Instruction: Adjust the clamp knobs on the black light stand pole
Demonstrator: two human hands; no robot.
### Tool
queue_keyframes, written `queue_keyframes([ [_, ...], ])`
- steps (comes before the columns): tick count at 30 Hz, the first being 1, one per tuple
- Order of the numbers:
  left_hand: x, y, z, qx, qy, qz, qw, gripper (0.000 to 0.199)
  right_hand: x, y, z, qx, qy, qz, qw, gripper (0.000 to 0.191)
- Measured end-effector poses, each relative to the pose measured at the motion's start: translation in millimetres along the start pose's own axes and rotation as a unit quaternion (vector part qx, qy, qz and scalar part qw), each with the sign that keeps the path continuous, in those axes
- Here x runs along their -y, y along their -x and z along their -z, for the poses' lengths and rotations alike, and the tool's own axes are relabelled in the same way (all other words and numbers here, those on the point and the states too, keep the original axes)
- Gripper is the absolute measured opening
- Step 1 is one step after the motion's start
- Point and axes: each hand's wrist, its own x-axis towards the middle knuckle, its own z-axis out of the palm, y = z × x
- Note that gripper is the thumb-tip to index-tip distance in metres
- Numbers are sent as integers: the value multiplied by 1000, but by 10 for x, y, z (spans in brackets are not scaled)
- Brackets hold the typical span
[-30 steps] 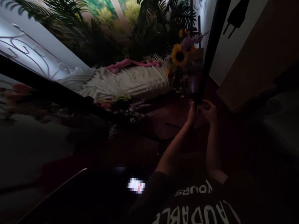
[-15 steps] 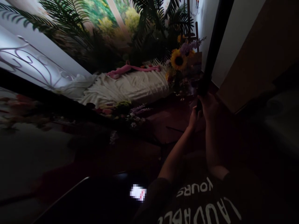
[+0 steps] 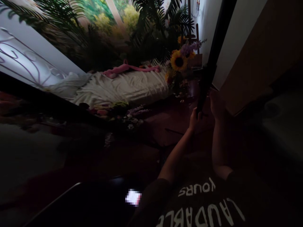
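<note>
A dark pole [image 3: 216, 47] slants down from the top right to my hands. Near its lower end, my left hand [image 3: 195, 119] is closed around it. My right hand [image 3: 215, 100] is just to the right of the pole, apart from it; its fingers are too dark to make out. A dark collar is on the pole a little above my hands.
Beyond the hands lies a cream cloth [image 3: 127, 90] with a pink plush toy [image 3: 123, 68] on it. Sunflowers [image 3: 178, 60] and palm fronds stand behind. A dark bar [image 3: 59, 105] crosses the left side. Thin dark legs are on the floor. A brown panel [image 3: 255, 56] is at right.
My right hand has come off the pole and moved slightly right. My left hand has shifted a little down and left, still around the pole. The view has moved slightly.
</note>
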Motion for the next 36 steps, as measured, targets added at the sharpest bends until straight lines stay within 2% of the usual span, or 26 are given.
queue_keyframes([
  [3,12,-5,8,0,-2,-8,1000,45,-123,271,127,12,-17,-41,999,43],
  [7,3,-9,18,-3,-11,-10,1000,45,-380,756,197,56,3,-72,996,41],
  [12,-18,-11,22,-6,-20,-12,1000,40,-541,1124,179,47,-11,-72,996,34],
  [18,-74,-17,22,-13,-21,-20,999,37,-575,1131,107,36,-47,-134,989,43],
  [25,-75,-18,17,-14,-24,-15,1000,38,-748,1025,18,15,-125,-203,971,39],
  [32,6,-30,25,-14,-22,-24,999,44,-725,1051,93,32,-23,-84,996,43],
  [36,1,-33,29,-7,-23,-22,999,45,-742,1044,108,43,14,-52,998,45],
])
